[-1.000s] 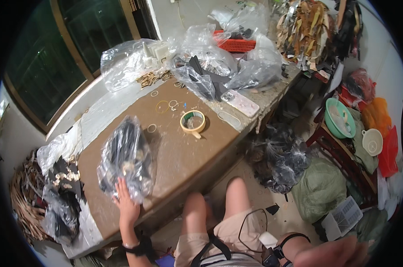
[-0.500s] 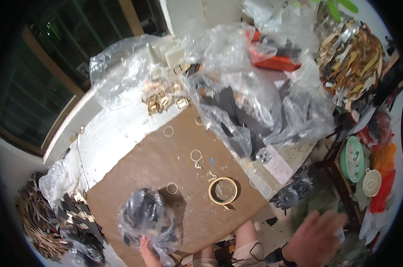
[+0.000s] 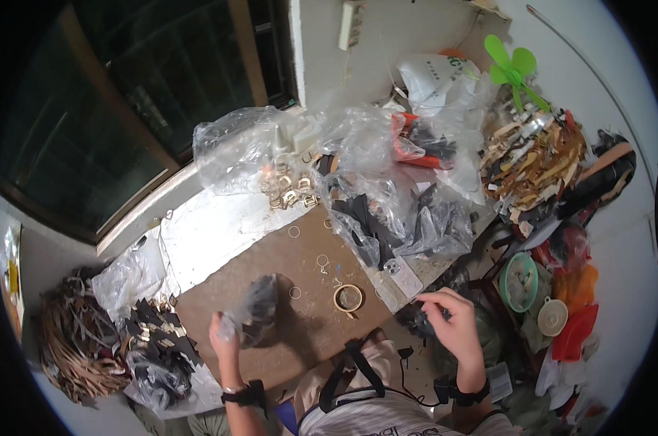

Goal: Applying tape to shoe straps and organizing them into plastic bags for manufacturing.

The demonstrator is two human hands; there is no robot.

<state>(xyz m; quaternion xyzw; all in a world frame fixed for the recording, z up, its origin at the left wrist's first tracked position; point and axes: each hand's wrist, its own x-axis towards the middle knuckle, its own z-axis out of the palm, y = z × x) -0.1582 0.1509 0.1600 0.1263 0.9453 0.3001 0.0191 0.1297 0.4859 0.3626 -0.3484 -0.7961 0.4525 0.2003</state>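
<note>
My left hand [image 3: 226,336] grips the gathered neck of a clear plastic bag [image 3: 258,309] that holds dark pieces. The bag hangs tilted over the brown work board [image 3: 322,341] and casts a shadow on it. To the right, past the board's edge, my right hand [image 3: 452,323] is raised with its fingers pinched. Whatever may be between those fingertips is too small to make out. Beyond it lies a pale phone [image 3: 405,277]. A round tan-rimmed dish [image 3: 348,298] sits on the board between my hands, close to several thin pale rings.
Crumpled plastic bags with dark strips [image 3: 369,221] cover the far right. Behind the board are metal buckles [image 3: 289,192]. Brown strips [image 3: 75,338] heap at far left. A green basin [image 3: 518,282] and a red scoop [image 3: 576,334] stand at right, a green fan [image 3: 514,67] behind.
The bag has been lifted and tipped by my left hand, which now grips its neck. My right hand has moved up and drawn its fingers into a pinch. The head view has shifted.
</note>
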